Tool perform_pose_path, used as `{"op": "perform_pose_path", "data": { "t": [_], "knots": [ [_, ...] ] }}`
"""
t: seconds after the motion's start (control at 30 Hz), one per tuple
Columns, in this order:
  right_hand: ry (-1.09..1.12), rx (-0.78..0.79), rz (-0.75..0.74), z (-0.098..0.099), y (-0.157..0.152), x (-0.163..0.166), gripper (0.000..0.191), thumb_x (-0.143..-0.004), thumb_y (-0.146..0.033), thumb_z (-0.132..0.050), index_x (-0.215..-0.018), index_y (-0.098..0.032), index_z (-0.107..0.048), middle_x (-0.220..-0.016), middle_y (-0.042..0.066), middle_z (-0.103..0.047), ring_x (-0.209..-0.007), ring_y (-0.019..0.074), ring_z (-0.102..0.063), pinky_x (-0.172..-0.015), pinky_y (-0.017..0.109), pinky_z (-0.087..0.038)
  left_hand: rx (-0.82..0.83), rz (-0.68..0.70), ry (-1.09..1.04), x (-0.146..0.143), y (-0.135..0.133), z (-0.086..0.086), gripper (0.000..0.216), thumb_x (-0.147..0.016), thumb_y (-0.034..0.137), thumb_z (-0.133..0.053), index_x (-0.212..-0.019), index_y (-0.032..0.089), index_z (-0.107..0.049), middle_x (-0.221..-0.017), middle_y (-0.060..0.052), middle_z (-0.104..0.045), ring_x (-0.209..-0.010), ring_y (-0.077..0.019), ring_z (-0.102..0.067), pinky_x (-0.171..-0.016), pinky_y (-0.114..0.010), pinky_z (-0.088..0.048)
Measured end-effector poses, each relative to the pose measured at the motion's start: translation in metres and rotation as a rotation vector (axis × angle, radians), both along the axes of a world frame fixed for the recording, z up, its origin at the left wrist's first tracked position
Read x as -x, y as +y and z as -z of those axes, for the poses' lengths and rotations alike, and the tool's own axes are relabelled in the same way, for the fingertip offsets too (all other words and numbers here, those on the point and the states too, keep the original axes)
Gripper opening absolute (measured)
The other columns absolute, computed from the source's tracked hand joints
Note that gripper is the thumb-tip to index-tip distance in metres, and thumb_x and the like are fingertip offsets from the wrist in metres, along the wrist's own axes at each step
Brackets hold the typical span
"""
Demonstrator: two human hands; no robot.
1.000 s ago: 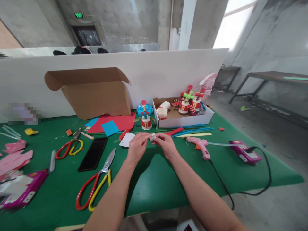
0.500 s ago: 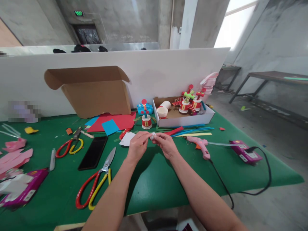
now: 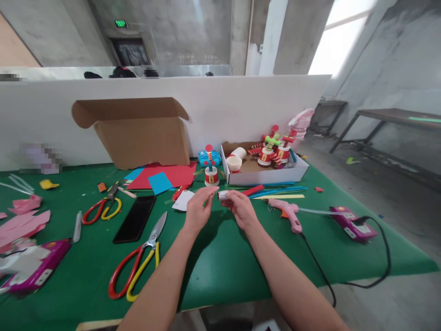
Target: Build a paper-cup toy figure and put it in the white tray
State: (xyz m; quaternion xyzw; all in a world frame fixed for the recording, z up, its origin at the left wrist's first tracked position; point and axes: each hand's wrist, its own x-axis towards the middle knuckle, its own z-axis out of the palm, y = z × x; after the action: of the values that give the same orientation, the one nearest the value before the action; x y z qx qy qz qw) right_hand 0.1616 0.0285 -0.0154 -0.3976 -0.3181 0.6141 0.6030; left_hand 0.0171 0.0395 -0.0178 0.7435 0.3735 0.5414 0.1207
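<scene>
Draws the left hand (image 3: 200,205) slightly away from the small white roll (image 3: 223,195), opening a gap at its end and leaving the hold to the right hand (image 3: 243,209) alone. Keeps left thumb and fingers only narrowly parted, showing nothing between them. Pinches the roll in right thumb and fingers, above the green table (image 3: 223,266). Farther out, has white paper (image 3: 182,202) near the left hand, a pink glue gun (image 3: 290,210) to the right, a cup figure (image 3: 211,177) beyond.

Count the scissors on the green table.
2. Large scissors on the near side of the black phone; smaller scissors to that phone's left. Others could be hidden, for instance under the red paper.
</scene>
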Motion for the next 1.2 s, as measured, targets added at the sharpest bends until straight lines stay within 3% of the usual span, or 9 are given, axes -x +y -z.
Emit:
{"op": "perform_pose_path", "data": {
  "t": [0.1, 0.2, 0.47, 0.57, 0.77, 0.9, 1.03, 1.1, 1.2],
  "knots": [
    [-0.111, -0.123, 0.121, 0.000, 0.000, 0.001, 0.020, -0.063, -0.035, -0.073, -0.076, -0.020, -0.070, -0.075, -0.001, -0.067, -0.063, 0.0124, -0.057, -0.067, 0.028, -0.048, 0.247, -0.063, -0.203, 0.000, 0.001, -0.004, 0.019, -0.084, 0.028, -0.055, -0.096, 0.019, -0.067, -0.092, -0.005, -0.068, -0.080, -0.0151, -0.062, -0.075, -0.027, -0.051],
    [-0.223, -0.246, 0.133, 0.000, -0.002, 0.003, 0.020, -0.069, -0.038, -0.069, -0.078, -0.021, -0.069, -0.083, 0.001, -0.065, -0.065, 0.0131, -0.056, -0.067, 0.030, -0.049, 0.429, -0.026, -0.312, -0.002, 0.000, -0.007, 0.023, -0.082, 0.036, -0.056, -0.083, 0.017, -0.069, -0.076, -0.002, -0.065, -0.068, -0.0130, -0.058, -0.062, -0.023, -0.046],
    [-0.394, -0.361, 0.124, 0.002, -0.002, 0.005, 0.019, -0.072, -0.041, -0.067, -0.072, -0.023, -0.067, -0.088, 0.004, -0.060, -0.067, 0.0156, -0.054, -0.067, 0.031, -0.049, 0.569, 0.026, -0.446, -0.011, -0.002, -0.008, 0.023, -0.066, 0.039, -0.069, -0.066, 0.017, -0.069, -0.065, -0.001, -0.064, -0.061, -0.0130, -0.054, -0.058, -0.024, -0.044],
    [-0.441, -0.363, 0.134, 0.004, -0.001, 0.004, 0.020, -0.072, -0.042, -0.067, -0.070, -0.022, -0.067, -0.085, 0.004, -0.060, -0.066, 0.0153, -0.053, -0.066, 0.031, -0.048, 0.541, -0.016, -0.407, -0.011, -0.001, -0.006, 0.019, -0.067, 0.036, -0.067, -0.066, 0.017, -0.069, -0.065, -0.001, -0.066, -0.060, -0.0134, -0.055, -0.059, -0.025, -0.044],
    [-0.511, -0.368, 0.140, 0.008, 0.001, 0.002, 0.022, -0.073, -0.041, -0.066, -0.062, -0.021, -0.065, -0.081, 0.005, -0.060, -0.072, 0.0174, -0.055, -0.069, 0.030, -0.046, 0.297, -0.115, -0.241, -0.011, -0.003, -0.004, 0.012, -0.070, 0.027, -0.064, -0.062, 0.019, -0.069, -0.060, -0.001, -0.062, -0.062, -0.0134, -0.052, -0.061, -0.025, -0.042],
    [-0.492, -0.347, 0.100, 0.006, 0.000, 0.002, 0.025, -0.070, -0.043, -0.068, -0.059, -0.020, -0.064, -0.078, 0.004, -0.060, -0.070, 0.0172, -0.056, -0.068, 0.030, -0.046, 0.449, -0.034, -0.362, -0.012, -0.002, -0.002, 0.016, -0.066, 0.032, -0.067, -0.058, 0.018, -0.068, -0.057, 0.000, -0.061, -0.058, -0.0124, -0.052, -0.058, -0.025, -0.041],
    [-0.339, -0.243, 0.026, 0.003, 0.000, 0.002, 0.031, -0.068, -0.051, -0.069, -0.076, -0.021, -0.068, -0.075, 0.002, -0.062, -0.064, 0.0160, -0.057, -0.066, 0.031, -0.049, 0.670, 0.018, -0.652, -0.012, 0.000, -0.003, 0.023, -0.055, 0.039, -0.074, -0.061, 0.017, -0.070, -0.057, 0.001, -0.062, -0.057, -0.0116, -0.050, -0.058, -0.025, -0.040],
    [-0.239, -0.177, 0.024, 0.003, 0.001, 0.001, 0.039, -0.071, -0.058, -0.063, -0.083, -0.022, -0.068, -0.075, 0.002, -0.063, -0.062, 0.0154, -0.057, -0.064, 0.031, -0.049, 0.708, 0.010, -0.720, -0.011, 0.001, -0.004, 0.026, -0.051, 0.040, -0.076, -0.061, 0.016, -0.070, -0.055, 0.002, -0.060, -0.056, -0.0106, -0.048, -0.057, -0.024, -0.039],
    [-0.178, -0.131, 0.081, 0.004, 0.004, -0.001, 0.040, -0.069, -0.060, -0.064, -0.077, -0.021, -0.067, -0.071, 0.001, -0.061, -0.057, 0.0123, -0.052, -0.060, 0.028, -0.048, 0.698, -0.005, -0.723, -0.008, 0.002, -0.004, 0.030, -0.051, 0.043, -0.077, -0.062, 0.016, -0.070, -0.053, 0.002, -0.058, -0.055, -0.0102, -0.046, -0.056, -0.024, -0.038]
  ]
}}
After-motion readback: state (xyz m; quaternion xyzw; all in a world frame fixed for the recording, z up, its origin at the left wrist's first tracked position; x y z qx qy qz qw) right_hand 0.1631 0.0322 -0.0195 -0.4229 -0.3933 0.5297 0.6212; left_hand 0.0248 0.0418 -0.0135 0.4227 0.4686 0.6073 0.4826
